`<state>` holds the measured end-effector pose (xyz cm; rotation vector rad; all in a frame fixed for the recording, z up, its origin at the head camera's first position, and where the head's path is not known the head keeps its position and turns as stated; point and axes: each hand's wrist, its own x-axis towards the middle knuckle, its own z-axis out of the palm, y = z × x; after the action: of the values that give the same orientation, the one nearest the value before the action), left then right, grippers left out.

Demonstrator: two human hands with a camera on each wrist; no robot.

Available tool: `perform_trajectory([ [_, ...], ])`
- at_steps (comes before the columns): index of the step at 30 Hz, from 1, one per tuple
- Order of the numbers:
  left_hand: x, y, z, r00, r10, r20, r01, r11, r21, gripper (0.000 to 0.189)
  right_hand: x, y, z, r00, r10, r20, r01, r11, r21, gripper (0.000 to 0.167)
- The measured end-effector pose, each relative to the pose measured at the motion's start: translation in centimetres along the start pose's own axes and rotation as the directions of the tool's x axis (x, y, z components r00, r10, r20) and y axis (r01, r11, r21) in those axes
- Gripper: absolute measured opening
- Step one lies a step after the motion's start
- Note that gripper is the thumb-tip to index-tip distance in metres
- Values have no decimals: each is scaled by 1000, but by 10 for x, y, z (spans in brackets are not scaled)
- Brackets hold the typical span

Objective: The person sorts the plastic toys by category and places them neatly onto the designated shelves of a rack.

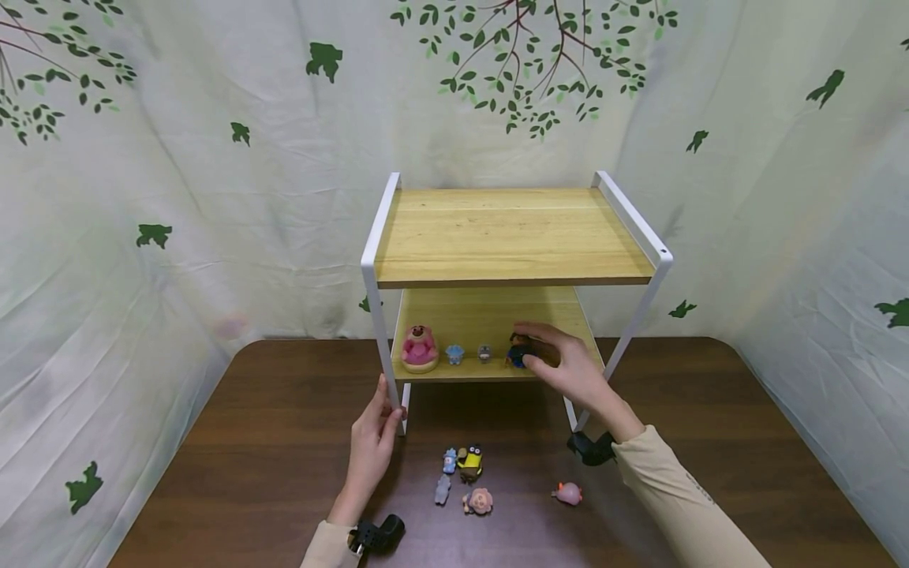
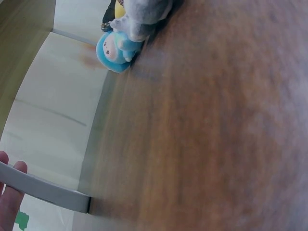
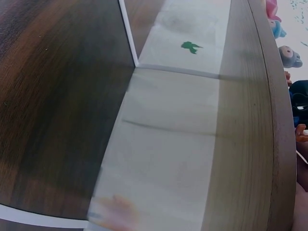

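Two hands at a two-tier rack (image 1: 634, 223). The right hand (image 1: 571, 367) reaches in over the right part of the lower shelf (image 1: 490, 312), thumb and fingers pinching a dark figurine (image 1: 517, 352). The figurine lies at the fingertips, to the left of the palm, near the shelf's front edge; its long axis appears roughly upright. Whether its base bears fully on the board cannot be told. The left hand (image 1: 374, 439), farther from the figurine, grips the rack's front left leg (image 1: 381, 331) low down, thumb on the inner side and fingers on the outer.

The figurine closes a loose row along the same board: from the left, a pink bear (image 1: 419, 349), a small blue figure (image 1: 455, 355) and a small grey figure (image 1: 484, 353), each apart from its neighbour. The gap between the grey figure and the dark figurine is the relation on which placement depends, in this reading.

The rack stands on a brown wood-grain desk (image 1: 298, 426). In front of it lie a pale blue toy (image 1: 450, 460) beside a yellow-and-black toy (image 1: 470, 465), with a grey-blue toy (image 1: 443, 490) and a round pinkish toy (image 1: 480, 501) nearer the viewer; a pink toy (image 1: 569, 494) lies well apart to the right. A pale curtain (image 1: 284, 205) printed with green leaves surrounds the desk.
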<state>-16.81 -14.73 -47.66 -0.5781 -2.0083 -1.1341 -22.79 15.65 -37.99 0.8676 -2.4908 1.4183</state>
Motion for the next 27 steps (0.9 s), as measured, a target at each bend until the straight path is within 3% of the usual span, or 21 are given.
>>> perform_trajectory([
  [12, -3, -5, 0, 1000, -7, 0, 7, 1000, -4, 89, 3, 1, 2, 1000, 11, 27, -11, 1000, -5, 45],
  [23, 0, 1, 0, 1000, -3, -1, 3, 1000, 0, 83, -1, 0, -2, 1000, -14, 14, 14, 1000, -18, 46],
  [27, -6, -13, 3, 1000, -8, 0, 8, 1000, -1, 82, -3, -1, -2, 1000, -10, 1, 10, 1000, -14, 46],
])
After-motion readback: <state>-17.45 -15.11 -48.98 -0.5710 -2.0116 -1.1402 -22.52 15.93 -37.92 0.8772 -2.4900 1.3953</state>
